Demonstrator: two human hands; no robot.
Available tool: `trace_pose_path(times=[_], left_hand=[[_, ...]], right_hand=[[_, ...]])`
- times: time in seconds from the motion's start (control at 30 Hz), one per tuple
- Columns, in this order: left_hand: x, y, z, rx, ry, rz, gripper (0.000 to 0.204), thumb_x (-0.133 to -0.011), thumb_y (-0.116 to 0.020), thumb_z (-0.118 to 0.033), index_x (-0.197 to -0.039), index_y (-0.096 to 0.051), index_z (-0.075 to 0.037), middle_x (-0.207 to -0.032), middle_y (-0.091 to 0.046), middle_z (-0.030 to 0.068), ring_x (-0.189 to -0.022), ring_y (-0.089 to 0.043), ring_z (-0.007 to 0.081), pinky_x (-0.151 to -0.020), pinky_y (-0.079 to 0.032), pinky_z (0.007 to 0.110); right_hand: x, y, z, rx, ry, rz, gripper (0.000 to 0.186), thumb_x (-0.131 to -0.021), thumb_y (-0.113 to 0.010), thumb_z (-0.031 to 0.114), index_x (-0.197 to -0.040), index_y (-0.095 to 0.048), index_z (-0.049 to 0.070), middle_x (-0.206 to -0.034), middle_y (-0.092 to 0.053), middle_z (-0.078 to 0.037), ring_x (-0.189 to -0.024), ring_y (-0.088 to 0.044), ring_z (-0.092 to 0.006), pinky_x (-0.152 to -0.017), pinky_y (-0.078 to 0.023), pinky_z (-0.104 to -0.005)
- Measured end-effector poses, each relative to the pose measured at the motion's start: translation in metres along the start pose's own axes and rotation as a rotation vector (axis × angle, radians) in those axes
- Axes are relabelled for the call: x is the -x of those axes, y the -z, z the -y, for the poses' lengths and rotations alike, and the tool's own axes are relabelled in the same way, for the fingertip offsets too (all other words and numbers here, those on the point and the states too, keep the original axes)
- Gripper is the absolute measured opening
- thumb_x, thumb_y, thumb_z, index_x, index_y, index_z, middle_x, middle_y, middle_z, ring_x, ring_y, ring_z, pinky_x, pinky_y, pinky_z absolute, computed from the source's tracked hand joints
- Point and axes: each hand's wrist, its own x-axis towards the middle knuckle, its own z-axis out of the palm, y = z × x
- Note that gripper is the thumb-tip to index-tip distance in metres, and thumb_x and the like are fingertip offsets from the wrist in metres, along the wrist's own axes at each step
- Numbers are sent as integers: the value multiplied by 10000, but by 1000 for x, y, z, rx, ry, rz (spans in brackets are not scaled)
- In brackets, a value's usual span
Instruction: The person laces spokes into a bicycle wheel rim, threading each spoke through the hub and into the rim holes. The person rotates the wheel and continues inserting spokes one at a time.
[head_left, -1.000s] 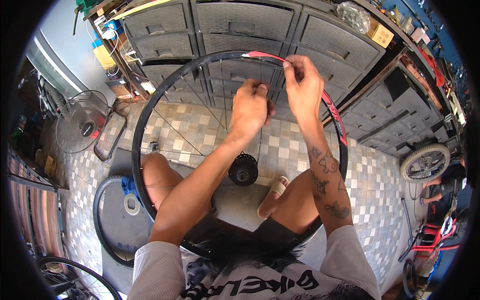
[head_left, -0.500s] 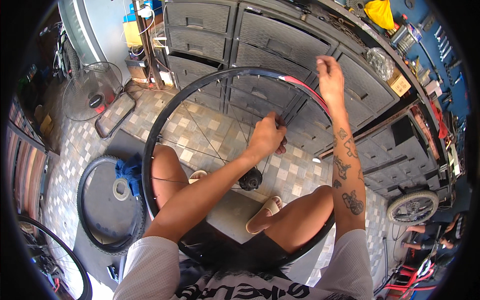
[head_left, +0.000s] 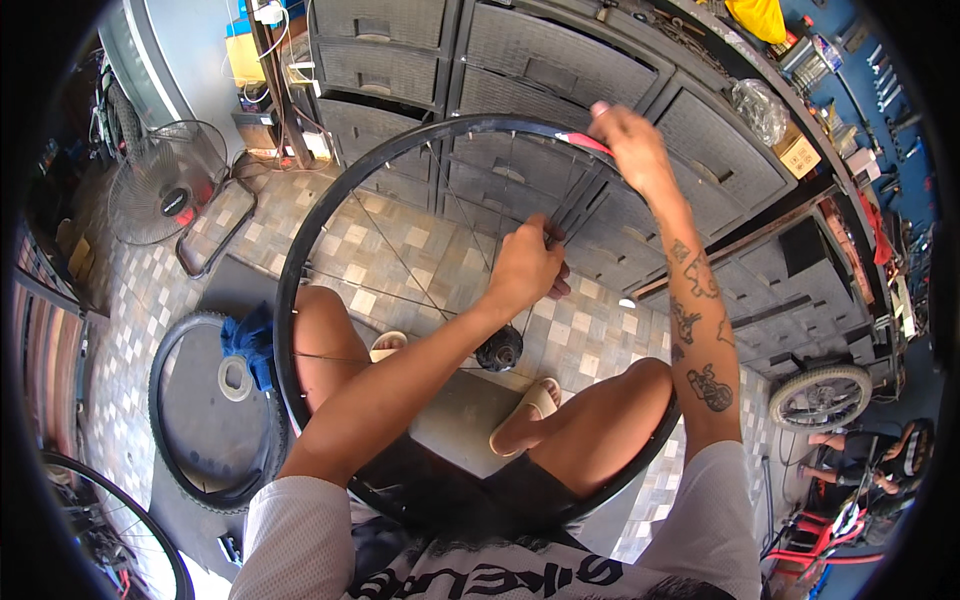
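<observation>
A black bicycle wheel rim (head_left: 330,200) with a red-and-white section stands across my lap, its lower part against my thighs. Thin spokes run from the rim to a dark hub (head_left: 499,348), which hangs between my knees. Inside the rim, above the hub, my left hand (head_left: 528,262) is closed, with its fingers curled around a spoke. My right hand (head_left: 634,150) is at the upper right of the rim, beside the red section (head_left: 584,142). Motion smears its fingers, and whether they grip anything is unclear.
Grey drawer cabinets (head_left: 550,60) stand just beyond the wheel. To the left are a tyre (head_left: 160,400) with a blue cloth (head_left: 248,345) and a tape roll (head_left: 236,380), and a fan (head_left: 165,185). Another wheel (head_left: 822,398) and a person (head_left: 880,460) are at the right.
My right hand has moved left and down along the upper rim, now covering part of the red section. My left hand stays at the spokes, and the view has shifted slightly.
</observation>
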Motion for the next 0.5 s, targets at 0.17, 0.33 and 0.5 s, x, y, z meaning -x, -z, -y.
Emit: trace_pose_path(times=[0.17, 0.33, 0.5], left_hand=[[2, -4, 0, 16, -54, -62, 185, -1039, -585, -23, -1183, -612, 88, -836, -752, 167, -659, -783, 271, -534, -661, 376], [-7, -5, 6, -103, -164, -179, 195, -1058, -620, -99, -1146, -658, 71, -858, -763, 156, -679, -769, 236, -565, -630, 364], [-12, -6, 7, -303, -273, -222, 209, -1062, -597, -88, -1206, -648, 55, -868, -762, 155, -649, -738, 180, -535, -596, 336]], right_hand=[[5, 7, 15, -117, -5, -246, 479, -1078, -595, 479, -1053, -737, 22, -903, -768, -110, -849, -713, -230, -822, -559, -394], [64, -14, 15, -583, 115, -497, 494, -1122, -589, 373, -771, -644, 31, -618, -581, -9, -516, -496, -63, -482, -353, -257], [128, -76, -18, -1087, -247, -727, 435, -1108, -609, 392, -841, -647, 51, -641, -530, 4, -512, -445, -92, -499, -359, -262]])
